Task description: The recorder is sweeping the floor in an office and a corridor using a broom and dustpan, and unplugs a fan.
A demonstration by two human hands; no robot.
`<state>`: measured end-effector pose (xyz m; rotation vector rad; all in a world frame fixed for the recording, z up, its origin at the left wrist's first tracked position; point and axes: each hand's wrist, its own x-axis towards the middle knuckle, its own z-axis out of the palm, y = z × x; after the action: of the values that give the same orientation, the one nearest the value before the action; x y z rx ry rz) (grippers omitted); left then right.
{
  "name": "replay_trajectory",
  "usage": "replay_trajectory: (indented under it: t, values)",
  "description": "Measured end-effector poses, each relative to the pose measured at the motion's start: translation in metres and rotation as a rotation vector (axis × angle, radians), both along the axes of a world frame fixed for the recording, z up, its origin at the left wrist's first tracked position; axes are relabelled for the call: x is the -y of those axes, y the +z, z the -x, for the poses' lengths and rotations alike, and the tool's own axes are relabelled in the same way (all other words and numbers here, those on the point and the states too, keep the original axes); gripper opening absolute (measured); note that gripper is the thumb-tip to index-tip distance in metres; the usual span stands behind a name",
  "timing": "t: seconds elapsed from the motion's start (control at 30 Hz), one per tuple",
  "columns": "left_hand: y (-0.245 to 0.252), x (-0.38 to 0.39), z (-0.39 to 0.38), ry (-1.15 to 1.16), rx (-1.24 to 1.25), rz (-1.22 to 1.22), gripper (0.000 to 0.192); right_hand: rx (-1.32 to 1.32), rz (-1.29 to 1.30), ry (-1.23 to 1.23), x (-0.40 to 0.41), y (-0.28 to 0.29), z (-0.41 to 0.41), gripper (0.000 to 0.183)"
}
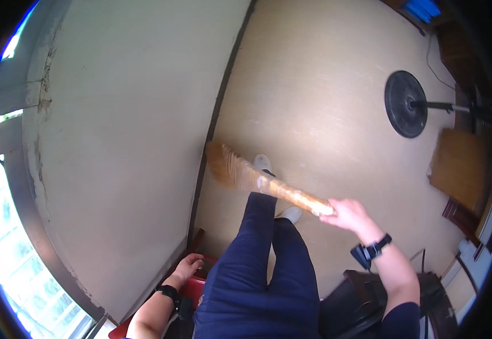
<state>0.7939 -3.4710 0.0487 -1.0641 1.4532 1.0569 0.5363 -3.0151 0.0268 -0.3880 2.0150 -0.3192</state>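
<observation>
My right hand [345, 214] is closed around the short handle of a straw broom [292, 193]. The broom slants across in front of my legs, its blurred bristles spread at the foot of the wall [135, 140]. Whether the bristles touch the floor or wall, I cannot tell. My left hand [188, 267] hangs low by the wall with loosely bent fingers and nothing visible in it. Just beside it is a red object [197, 286], partly hidden by my left arm and leg. My shoes [291, 215] stand on the beige floor [313, 93].
A dark skirting strip [224, 89] borders the floor. At the right stands a round black base [406, 104] with a pole, near a brown board [459, 169] and a cable [434, 68]. A black chair or bag [351, 305] is close behind my right leg. Window panes [21, 254] fill the lower left.
</observation>
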Motion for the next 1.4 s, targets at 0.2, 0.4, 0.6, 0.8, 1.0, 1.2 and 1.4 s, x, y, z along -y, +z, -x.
replay_trajectory:
  t: [0.2,0.4,0.6,0.8,1.0,1.2,1.4]
  values:
    - [0.008,0.029,0.029,0.067,0.077,0.033,0.030,0.004,-0.080,0.386,0.102,-0.043,0.146,0.042]
    - [-0.003,0.052,0.014,0.298,-0.210,0.005,0.029,-0.205,-0.102,0.290,0.081,-0.022,0.225,0.042]
    - [0.007,0.047,0.075,0.199,0.033,-0.055,0.030,-0.095,-0.226,-0.180,0.032,0.001,0.203,0.042]
    - [0.015,0.039,0.102,0.208,0.096,-0.011,0.031,0.022,-0.149,-0.429,0.017,0.021,0.159,0.039]
    - [0.024,0.016,0.103,0.238,0.071,-0.015,0.030,-0.014,-0.021,0.057,0.046,0.001,0.155,0.041]
    - [0.023,-0.002,0.088,0.277,0.102,-0.025,0.029,0.003,-0.006,0.345,0.114,-0.073,0.157,0.042]
    - [0.031,-0.015,0.079,0.394,0.082,0.024,0.028,-0.090,-0.131,0.132,0.047,-0.050,0.206,0.045]
